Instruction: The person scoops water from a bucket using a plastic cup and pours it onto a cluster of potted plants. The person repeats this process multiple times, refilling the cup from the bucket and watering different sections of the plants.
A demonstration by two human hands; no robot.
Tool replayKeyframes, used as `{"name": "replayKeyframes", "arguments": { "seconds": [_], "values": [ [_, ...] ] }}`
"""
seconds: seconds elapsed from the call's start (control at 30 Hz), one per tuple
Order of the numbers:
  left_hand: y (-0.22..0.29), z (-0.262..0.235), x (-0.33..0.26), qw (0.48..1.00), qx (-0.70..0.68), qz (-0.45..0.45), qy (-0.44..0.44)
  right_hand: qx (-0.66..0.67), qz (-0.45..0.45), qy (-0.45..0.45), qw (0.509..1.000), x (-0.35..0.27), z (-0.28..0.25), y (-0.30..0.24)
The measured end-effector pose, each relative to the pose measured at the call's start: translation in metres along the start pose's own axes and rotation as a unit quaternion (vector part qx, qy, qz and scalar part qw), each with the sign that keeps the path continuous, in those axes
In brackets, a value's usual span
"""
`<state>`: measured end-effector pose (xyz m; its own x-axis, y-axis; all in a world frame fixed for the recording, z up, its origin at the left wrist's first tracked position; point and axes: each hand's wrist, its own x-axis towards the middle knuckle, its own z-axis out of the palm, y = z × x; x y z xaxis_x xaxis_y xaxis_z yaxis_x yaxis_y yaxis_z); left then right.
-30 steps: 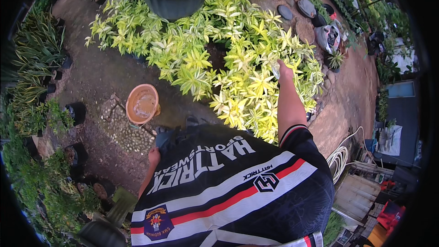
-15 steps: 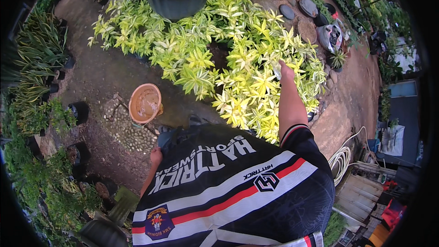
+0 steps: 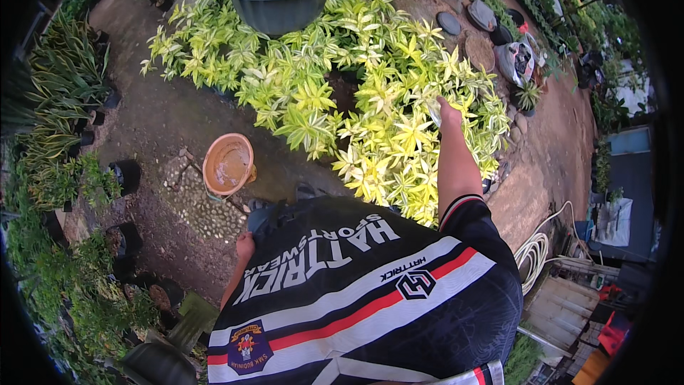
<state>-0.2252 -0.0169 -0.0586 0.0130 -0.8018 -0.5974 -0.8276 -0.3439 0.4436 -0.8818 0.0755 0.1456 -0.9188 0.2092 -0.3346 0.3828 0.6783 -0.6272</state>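
Observation:
My right hand (image 3: 449, 113) reaches out into a dense bed of yellow-green variegated plants (image 3: 313, 100). Its fingers are closed, and beside them shows a small pale, clear-looking thing (image 3: 435, 111), partly hidden by the hand and leaves; I cannot make out its kind. My left hand (image 3: 245, 244) hangs low at my side, next to my dark shirt (image 3: 335, 257); its fingers are too small and hidden to read. Ahead of that hand, an orange bucket (image 3: 229, 164) with muddy residue inside stands on the ground, apart from both hands.
A large grey pot (image 3: 281, 3) with a leafy plant stands at the far side of the bed. Potted plants (image 3: 125, 175) line the left. A plastic bag (image 3: 514, 62) and stones lie at the right, with a coiled pale hose (image 3: 531, 260) nearer me.
The view has shifted very slightly. My right hand stays among the leaves and my left hand stays at my side.

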Motion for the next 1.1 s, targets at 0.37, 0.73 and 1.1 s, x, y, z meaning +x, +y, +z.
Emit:
{"name": "replayKeyframes", "arguments": {
  "seconds": [0.37, 0.73, 1.1],
  "values": [
    [0.008, -0.002, -0.002, 0.998, -0.009, -0.063, -0.007, -0.014, -0.013, 0.022, 1.000, 0.030, 0.010, 0.009],
    [-0.003, -0.003, 0.000, 0.997, -0.059, -0.039, -0.036, 0.124, 0.030, -0.095, 0.987, -0.010, 0.000, 0.011],
    [0.038, -0.016, 0.007, 0.997, -0.008, -0.017, -0.069, 0.360, 0.056, -0.324, 0.873, -0.092, 0.008, 0.047]
  ]
}}
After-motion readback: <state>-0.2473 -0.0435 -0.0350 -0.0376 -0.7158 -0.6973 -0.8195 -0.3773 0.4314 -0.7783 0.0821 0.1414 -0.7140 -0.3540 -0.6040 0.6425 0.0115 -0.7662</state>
